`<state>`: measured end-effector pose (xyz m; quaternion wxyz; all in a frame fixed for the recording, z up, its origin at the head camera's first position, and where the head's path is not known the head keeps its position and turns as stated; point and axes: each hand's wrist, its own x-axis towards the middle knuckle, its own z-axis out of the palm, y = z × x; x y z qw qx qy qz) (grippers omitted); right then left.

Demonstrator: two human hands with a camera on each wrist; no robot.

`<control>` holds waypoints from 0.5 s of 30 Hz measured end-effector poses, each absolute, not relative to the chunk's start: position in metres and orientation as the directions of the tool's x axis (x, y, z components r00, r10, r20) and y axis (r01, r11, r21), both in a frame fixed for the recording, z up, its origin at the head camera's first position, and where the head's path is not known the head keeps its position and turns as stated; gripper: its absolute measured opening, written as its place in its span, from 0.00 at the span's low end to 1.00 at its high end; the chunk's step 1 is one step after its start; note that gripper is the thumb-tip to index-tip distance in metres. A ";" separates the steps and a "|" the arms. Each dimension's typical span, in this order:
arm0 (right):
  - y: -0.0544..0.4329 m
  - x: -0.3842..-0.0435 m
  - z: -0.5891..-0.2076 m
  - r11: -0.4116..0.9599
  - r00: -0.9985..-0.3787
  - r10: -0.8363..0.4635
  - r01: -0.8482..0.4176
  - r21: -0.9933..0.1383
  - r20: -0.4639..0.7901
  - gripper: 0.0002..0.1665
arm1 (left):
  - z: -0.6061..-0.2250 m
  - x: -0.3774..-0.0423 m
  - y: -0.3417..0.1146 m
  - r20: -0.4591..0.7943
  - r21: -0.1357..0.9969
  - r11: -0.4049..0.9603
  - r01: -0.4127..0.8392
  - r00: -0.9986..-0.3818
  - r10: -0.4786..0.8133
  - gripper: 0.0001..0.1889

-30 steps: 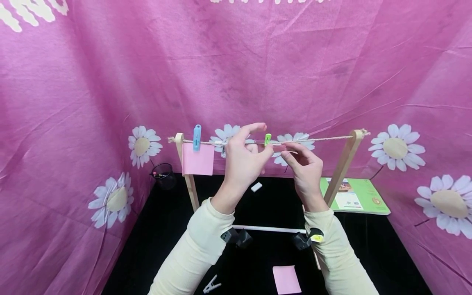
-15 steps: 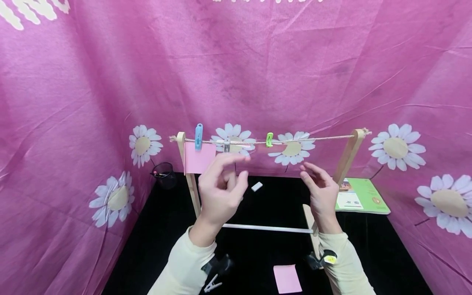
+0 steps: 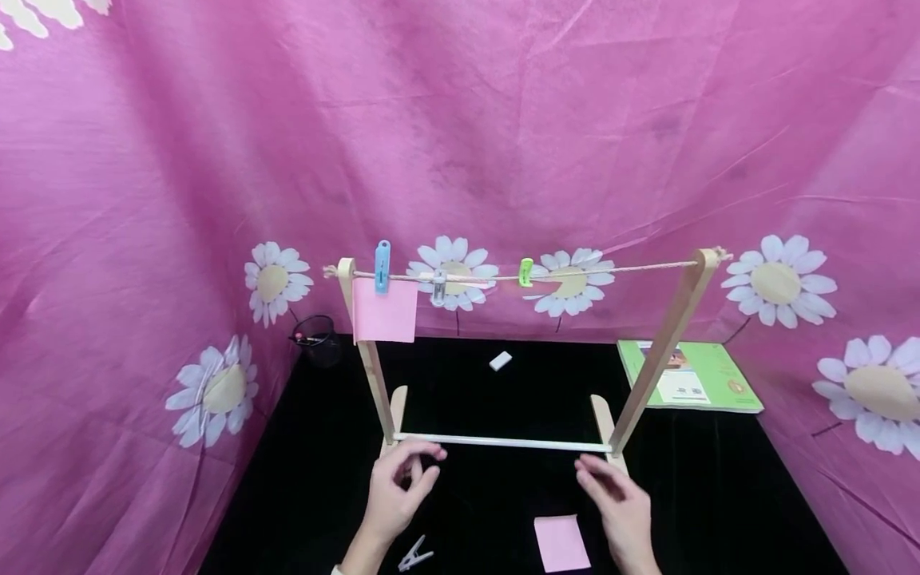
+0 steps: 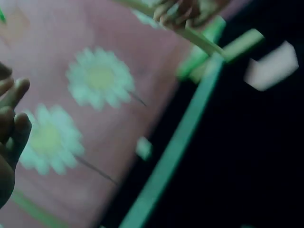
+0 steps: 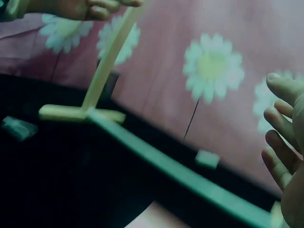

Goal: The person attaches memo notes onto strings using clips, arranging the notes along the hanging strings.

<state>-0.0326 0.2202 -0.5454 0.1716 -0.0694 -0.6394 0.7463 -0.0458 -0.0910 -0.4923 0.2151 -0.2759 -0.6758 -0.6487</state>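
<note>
My left hand (image 3: 398,491) hovers over the black table at the frame's left foot, fingers loosely curved around nothing. Opposite it, my right hand (image 3: 618,507) is equally bare beside a pink sticky note (image 3: 562,545) on the table. Below the left hand lies a pale clothespin (image 3: 414,553). Beyond both hands a string (image 3: 632,269) spans a wooden frame (image 3: 664,351). A blue clothespin (image 3: 382,267) holds a pink sticky note (image 3: 385,315) on the string. Further right, a clear clothespin (image 3: 438,287) and a green clothespin (image 3: 525,272) are clipped to it.
A white rod (image 3: 503,442) joins the frame's feet. Behind it lie a white eraser (image 3: 500,361), a black mesh pen holder (image 3: 318,343) at left and a green book (image 3: 719,375) at right. A pink flowered cloth (image 3: 460,160) hangs around the table.
Both hands have left the string by the green clothespin and come down and back toward the table's near side. The green clothespin stays on the string.
</note>
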 end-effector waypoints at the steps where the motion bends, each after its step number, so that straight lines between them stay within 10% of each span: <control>1: 0.220 -0.024 -0.555 -0.117 -0.930 0.355 -0.146 -0.982 0.096 0.13 | -0.506 -0.041 -0.095 0.631 0.773 0.008 0.634 -0.770 0.095 0.17; 15: 0.218 0.030 -0.636 -0.030 -0.882 0.466 -0.091 -0.995 0.066 0.24 | -0.655 0.027 -0.133 0.616 0.675 0.487 0.555 -0.787 0.043 0.24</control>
